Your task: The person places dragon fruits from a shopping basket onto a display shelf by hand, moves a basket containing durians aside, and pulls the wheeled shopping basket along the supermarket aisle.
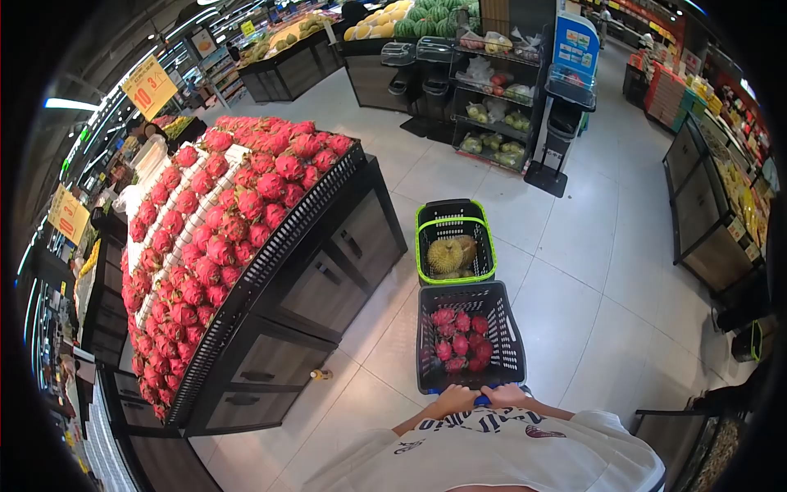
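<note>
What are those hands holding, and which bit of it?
The left hand and right hand both hold the shopping cart by its blue handle, at the end nearest the person.

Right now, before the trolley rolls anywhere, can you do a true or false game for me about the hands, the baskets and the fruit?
1. The left hand and right hand are both on the blue handle. True.
2. The near basket is full of watermelons. False: the near basket holds pink dragon fruit.
3. The green-rimmed basket is just ahead of the near basket. True.
4. The spiky yellow fruit lies on the floor. False: the spiky yellow fruit is inside the green-rimmed basket.
5. The big dragon fruit pile is to the left of both baskets. True.
</note>
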`<action>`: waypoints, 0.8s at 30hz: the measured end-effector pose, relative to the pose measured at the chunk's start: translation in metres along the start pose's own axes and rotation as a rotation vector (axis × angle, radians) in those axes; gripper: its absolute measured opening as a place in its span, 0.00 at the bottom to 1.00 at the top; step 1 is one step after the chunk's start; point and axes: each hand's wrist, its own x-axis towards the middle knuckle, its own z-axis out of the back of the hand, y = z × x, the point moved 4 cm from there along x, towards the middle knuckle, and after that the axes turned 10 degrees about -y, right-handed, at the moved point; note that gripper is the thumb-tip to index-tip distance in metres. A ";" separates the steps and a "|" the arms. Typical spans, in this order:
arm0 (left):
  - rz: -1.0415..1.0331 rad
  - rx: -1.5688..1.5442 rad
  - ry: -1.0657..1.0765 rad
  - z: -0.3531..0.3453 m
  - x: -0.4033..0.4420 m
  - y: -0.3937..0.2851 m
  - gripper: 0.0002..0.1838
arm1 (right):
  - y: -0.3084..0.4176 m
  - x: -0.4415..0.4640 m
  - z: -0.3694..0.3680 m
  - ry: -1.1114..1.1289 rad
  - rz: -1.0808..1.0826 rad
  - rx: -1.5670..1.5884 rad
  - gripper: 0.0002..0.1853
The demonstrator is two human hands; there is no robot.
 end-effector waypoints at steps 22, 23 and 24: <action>0.048 0.072 -0.184 0.085 0.089 0.061 0.15 | -0.046 0.095 0.103 -0.184 0.109 0.031 0.16; 0.043 0.081 -0.163 0.089 0.094 0.064 0.15 | -0.049 0.099 0.112 -0.166 0.103 0.025 0.18; 0.038 0.085 -0.144 0.091 0.100 0.067 0.16 | -0.052 0.107 0.114 -0.148 0.106 0.023 0.18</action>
